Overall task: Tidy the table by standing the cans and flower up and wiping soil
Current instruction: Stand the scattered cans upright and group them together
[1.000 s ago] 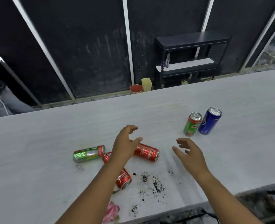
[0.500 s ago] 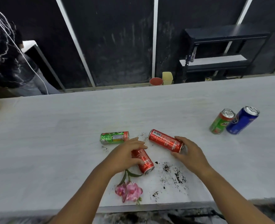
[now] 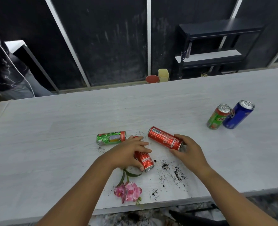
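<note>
Table (image 3: 53, 144), left hand (image 3: 126, 154) gripping short red can (image 3: 145, 161)

Green can (image 3: 111, 137) on its side; short red can (image 3: 144, 159) lying beside it, gripped by left hand (image 3: 126, 154); long red can (image 3: 165, 140) lying, right hand (image 3: 190, 150) gripping its end; Milo can (image 3: 218, 117) & blue can (image 3: 238, 115) upright, touching, far R; pink flower (image 3: 128, 191) flat nr front edge; soil (image 3: 175, 172) scattered beside it.

The table (image 3: 53, 144) is whitish with faint wood grain, flecked by black soil (image 3: 175, 172) near its front edge. The front red can (image 3: 145, 160) and rear red can (image 3: 165, 139) bear white print; the flower (image 3: 128, 191) is pink, green-stemmed.
</note>
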`<state>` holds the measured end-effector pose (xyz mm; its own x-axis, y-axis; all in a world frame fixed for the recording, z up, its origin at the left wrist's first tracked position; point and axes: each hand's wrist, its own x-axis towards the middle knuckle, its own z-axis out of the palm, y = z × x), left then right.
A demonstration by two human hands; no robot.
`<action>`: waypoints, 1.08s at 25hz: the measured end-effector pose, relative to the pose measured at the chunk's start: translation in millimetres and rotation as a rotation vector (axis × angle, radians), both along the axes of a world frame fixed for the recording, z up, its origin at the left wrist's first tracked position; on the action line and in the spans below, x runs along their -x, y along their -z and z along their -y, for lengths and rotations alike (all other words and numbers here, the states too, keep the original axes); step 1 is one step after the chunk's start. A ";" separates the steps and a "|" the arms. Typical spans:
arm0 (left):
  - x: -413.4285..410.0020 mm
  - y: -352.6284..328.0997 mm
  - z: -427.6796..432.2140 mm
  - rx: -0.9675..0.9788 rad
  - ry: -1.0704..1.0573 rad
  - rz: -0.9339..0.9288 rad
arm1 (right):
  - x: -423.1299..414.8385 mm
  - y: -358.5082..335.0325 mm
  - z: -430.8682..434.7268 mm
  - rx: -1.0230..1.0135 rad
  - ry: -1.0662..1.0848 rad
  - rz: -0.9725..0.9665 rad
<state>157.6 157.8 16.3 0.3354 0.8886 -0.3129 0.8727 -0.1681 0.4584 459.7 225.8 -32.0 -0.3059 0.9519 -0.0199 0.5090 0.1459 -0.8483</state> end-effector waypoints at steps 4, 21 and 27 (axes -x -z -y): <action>-2.2 -7.5 -7.5 0.015 0.079 -0.116 | 0.9 -2.1 0.9 -0.035 0.036 -0.103; -21.6 6.8 -7.6 -0.258 -0.165 0.147 | -0.2 -35.2 -1.0 -0.181 0.219 -0.263; -25.1 6.8 -9.4 -0.264 -0.488 0.488 | 7.7 -35.7 -6.0 -0.150 0.227 -0.289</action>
